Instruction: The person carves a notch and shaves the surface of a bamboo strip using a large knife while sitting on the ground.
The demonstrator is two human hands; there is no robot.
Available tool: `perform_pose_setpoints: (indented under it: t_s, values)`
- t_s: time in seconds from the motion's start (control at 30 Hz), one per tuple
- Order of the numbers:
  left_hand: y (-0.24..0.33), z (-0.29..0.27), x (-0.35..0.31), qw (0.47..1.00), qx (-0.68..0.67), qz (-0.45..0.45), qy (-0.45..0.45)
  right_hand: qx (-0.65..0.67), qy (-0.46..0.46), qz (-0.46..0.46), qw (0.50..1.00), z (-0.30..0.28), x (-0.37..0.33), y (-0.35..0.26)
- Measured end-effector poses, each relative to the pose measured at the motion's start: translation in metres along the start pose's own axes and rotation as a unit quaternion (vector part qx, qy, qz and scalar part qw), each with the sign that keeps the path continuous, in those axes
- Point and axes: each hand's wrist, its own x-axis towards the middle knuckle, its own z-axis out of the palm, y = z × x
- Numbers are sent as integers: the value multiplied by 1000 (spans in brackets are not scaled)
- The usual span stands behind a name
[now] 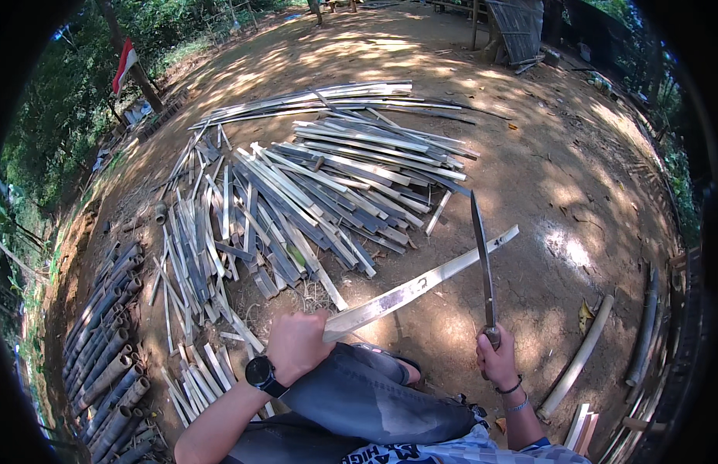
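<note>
Head view: hands (297,344) grip bamboo slat (421,288); its near end hidden.

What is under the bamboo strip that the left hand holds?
Under the bamboo strip, held by the left hand, lies bare dirt ground with its shadow. The near end passes above the knee. The hand covers that end.

An open-air bamboo-working yard, judging by the bare dirt ground (576,178) heaped with split bamboo slats (328,193), round bamboo poles (104,340) stacked at the edge, trees (57,100) around, and a thatched shelter (517,27) behind.
</note>
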Motion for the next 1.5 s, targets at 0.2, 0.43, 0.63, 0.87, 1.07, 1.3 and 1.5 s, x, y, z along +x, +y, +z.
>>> perform_pose_setpoints:
  t_s: [0.2, 0.43, 0.63, 0.87, 1.07, 1.3, 1.5]
  values:
    - [28, -25, -38, 998, -27, -61, 4, 61, -5, 16, 998, 17, -6, -18]
    - [34, -9, -102, 946, -75, -162, 272, 79, -35, -70, 994, 36, 7, -66]
    - [67, 60, -117, 837, -164, -353, 384, -119, -119, -211, 963, 55, 23, -99]
    - [47, 91, -137, 726, -259, -452, 449, -360, -161, -398, 829, 104, 34, -136]
    - [29, 101, -150, 671, -290, -492, 473, -405, -125, -554, 716, 165, 52, -178]
    - [14, 97, -162, 679, -223, -522, 466, -336, -141, -533, 764, 260, 88, -212]
    - [-2, 67, -167, 704, -145, -520, 463, -298, -284, -395, 821, 272, 106, -214]
